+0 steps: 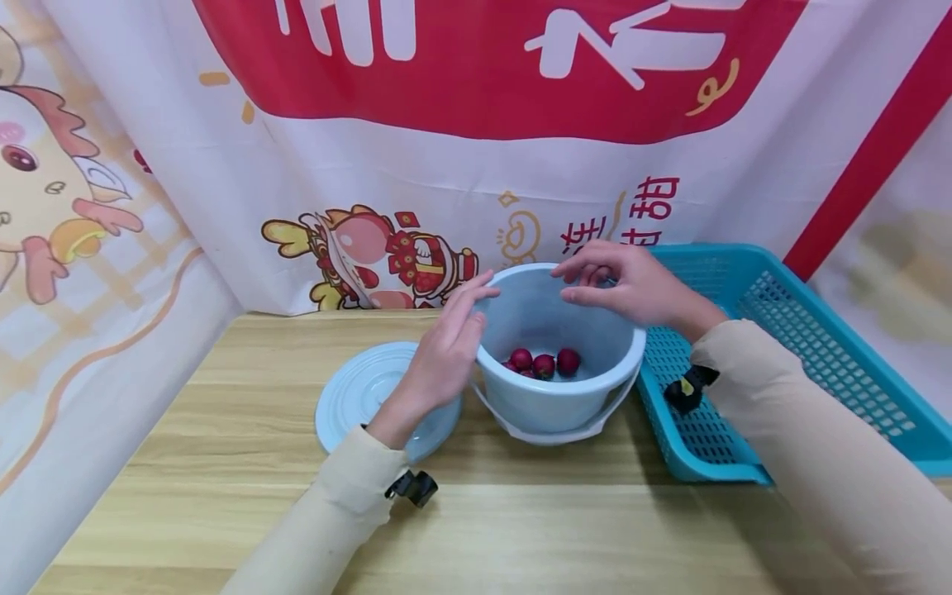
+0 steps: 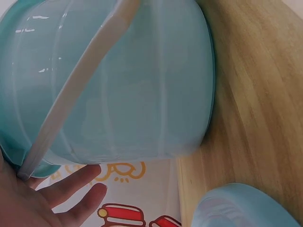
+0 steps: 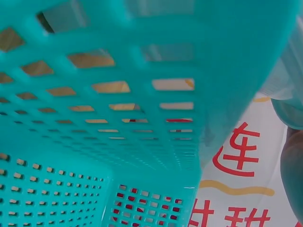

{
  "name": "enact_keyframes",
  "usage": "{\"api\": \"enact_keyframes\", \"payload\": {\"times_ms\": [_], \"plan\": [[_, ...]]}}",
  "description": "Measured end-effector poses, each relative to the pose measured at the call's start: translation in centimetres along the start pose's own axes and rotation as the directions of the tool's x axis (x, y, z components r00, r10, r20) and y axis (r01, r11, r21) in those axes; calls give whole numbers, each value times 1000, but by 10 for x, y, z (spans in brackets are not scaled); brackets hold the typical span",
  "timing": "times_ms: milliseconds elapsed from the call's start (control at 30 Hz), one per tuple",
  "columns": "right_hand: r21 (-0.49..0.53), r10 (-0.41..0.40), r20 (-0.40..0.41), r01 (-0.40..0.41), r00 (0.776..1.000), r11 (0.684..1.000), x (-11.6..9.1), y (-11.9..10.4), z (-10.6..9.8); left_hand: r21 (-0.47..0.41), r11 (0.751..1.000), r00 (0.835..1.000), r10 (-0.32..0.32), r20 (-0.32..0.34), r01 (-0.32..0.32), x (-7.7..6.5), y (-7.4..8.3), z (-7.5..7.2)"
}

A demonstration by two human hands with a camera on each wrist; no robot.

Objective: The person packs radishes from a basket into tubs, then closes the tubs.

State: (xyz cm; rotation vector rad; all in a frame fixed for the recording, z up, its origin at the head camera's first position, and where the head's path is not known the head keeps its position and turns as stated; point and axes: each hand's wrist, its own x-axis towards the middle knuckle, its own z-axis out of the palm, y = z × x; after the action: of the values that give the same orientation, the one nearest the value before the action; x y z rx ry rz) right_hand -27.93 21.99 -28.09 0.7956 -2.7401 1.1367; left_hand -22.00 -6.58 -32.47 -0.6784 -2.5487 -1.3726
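A light blue bucket (image 1: 554, 409) stands upright on the wooden table, its pale carrying handle (image 1: 521, 431) hanging down in front. Several small, round, dark-red fruits (image 1: 568, 362) lie on its bottom. My left hand (image 1: 449, 347) is at the bucket's left rim with its fingers extended; in the left wrist view, those fingers (image 2: 78, 187) spread beside the handle's joint. Over the right back part of the rim, my right hand (image 1: 625, 283) hangs with loosely bent fingers and nothing visible in them. Only a sliver of this hand (image 3: 292, 163) shows in the right wrist view.
Left of the bucket, a round light blue lid (image 1: 349, 388) lies on the table, partly behind my left forearm. A teal perforated basket (image 1: 673, 442) stands close at the bucket's right, under my right forearm. Behind everything hangs a printed white and red cloth (image 1: 446, 165).
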Motion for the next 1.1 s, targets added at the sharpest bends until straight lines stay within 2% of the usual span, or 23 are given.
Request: {"api": "enact_keyframes", "payload": {"times_ms": [200,400,600,733,833,967,1100], "plan": [[28,17,75,-19,997,999,9,-4,-8,-21,1000,1000,-5,-26,5,1,-1,0],[19,83,129,-86,988,996,18,-11,-16,-24,999,998,-29,-52,28,3,1,0],[0,145,145,-147,979,989,22,-19,-22,14,999,998,-50,-42,50,10,2,-1],[-62,150,154,-142,977,988,24,-29,-21,94,994,998,-60,-19,61,13,-1,-9],[-106,162,150,-148,975,983,24,-39,-19,207,976,998,-66,-13,67,15,-2,-20],[-167,174,118,-154,978,974,24,-58,-15,368,926,997,-75,-33,82,17,-3,-38],[-247,137,98,-109,986,963,29,-80,-8,453,885,994,-93,-57,109,15,-9,-61]]}}
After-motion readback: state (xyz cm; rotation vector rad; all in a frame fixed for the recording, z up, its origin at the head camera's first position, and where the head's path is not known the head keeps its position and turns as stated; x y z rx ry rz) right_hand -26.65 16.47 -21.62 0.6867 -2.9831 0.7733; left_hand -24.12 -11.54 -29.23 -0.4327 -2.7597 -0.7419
